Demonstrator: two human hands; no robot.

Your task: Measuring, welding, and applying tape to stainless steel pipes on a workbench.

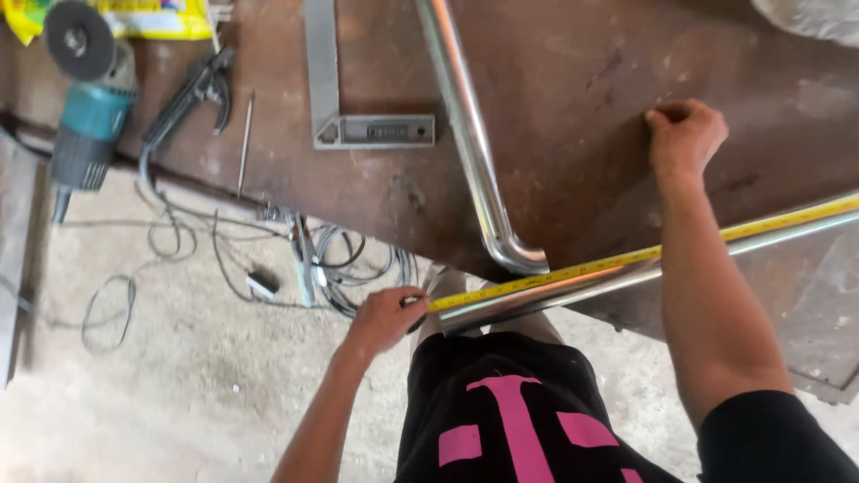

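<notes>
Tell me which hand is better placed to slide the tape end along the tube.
Probably the left hand: it already pinches the tape at the tube end. The right hand rests fisted on the table.

Single head view, looking steeply down, close over rusty workbench edge and concrete floor.

Two steel tubes — one tape measure, one grinder, one square.
</notes>
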